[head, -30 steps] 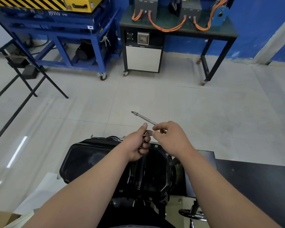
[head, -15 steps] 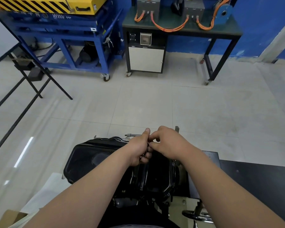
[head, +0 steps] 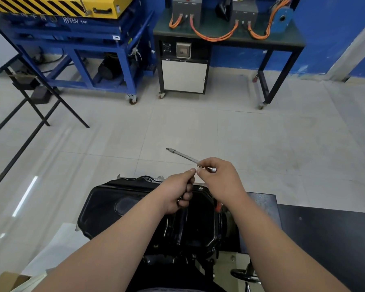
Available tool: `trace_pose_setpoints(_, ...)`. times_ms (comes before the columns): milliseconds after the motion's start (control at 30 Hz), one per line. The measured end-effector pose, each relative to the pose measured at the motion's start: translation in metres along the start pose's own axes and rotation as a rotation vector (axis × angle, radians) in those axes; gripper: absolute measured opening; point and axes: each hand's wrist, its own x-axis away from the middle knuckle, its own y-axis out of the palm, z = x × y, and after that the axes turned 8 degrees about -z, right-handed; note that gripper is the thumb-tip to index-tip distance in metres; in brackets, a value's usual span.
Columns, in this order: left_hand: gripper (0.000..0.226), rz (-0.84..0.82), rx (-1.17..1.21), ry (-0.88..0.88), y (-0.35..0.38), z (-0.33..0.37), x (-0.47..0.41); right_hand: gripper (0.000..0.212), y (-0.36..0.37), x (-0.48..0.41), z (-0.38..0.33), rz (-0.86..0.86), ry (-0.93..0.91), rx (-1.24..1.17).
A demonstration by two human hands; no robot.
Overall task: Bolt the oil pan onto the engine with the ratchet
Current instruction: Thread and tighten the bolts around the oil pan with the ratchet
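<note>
**Ratchet held over the pan's far rim**

The right hand [head: 221,180] pinches the slim silver ratchet [head: 183,156] near its close end, just above the far rim of the black oil pan [head: 105,205]. The ratchet's long axis runs up and left from the fingers, and its tip points away from the person. The left hand [head: 175,194] is clenched, with its thumb tip meeting the right fingers. What it encloses cannot be told.

Your ratchet [head: 183,156] gleams as bright polished metal, the pan [head: 105,199] is glossy black, and the floor tiles [head: 261,144] are smooth, pale, softly reflective.
</note>
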Motion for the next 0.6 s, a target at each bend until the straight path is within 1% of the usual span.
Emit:
trace_pose_setpoints(67,0.035,-0.043,0.055,-0.003,0.002,0.002,0.002,0.013,0.001,-0.001,-0.001,0.022,0.006,-0.056)
trace_pose_setpoints(133,0.046,-0.073,0.143,-0.022,0.004,0.005,0.002,0.011,0.004,-0.003,-0.002,0.019,0.017,-0.086)
trace_pose_setpoints(167,0.047,-0.078,0.196,-0.044,0.004,0.007,0.002,0.011,0.006,-0.004,-0.003,0.017,0.022,-0.090)
trace_pose_setpoints(233,0.042,-0.084,0.306,-0.099,0.004,0.010,0.000,0.010,0.008,-0.008,-0.004,0.010,0.033,-0.074)
trace_pose_setpoints(367,0.042,-0.169,0.489,-0.213,-0.005,0.019,-0.005,0.010,0.012,-0.015,-0.004,-0.021,0.068,0.037)
trace_pose_setpoints(467,0.028,-0.248,0.556,-0.270,-0.011,0.026,-0.014,0.012,0.015,-0.019,-0.009,-0.062,0.085,0.146)
trace_pose_setpoints(533,0.028,-0.268,0.552,-0.301,-0.015,0.030,-0.022,0.016,0.010,-0.020,-0.015,-0.041,0.130,0.216)
trace_pose_setpoints(600,0.030,-0.230,0.579,-0.281,-0.020,0.035,-0.032,0.020,-0.001,-0.019,-0.021,0.030,0.146,0.262)
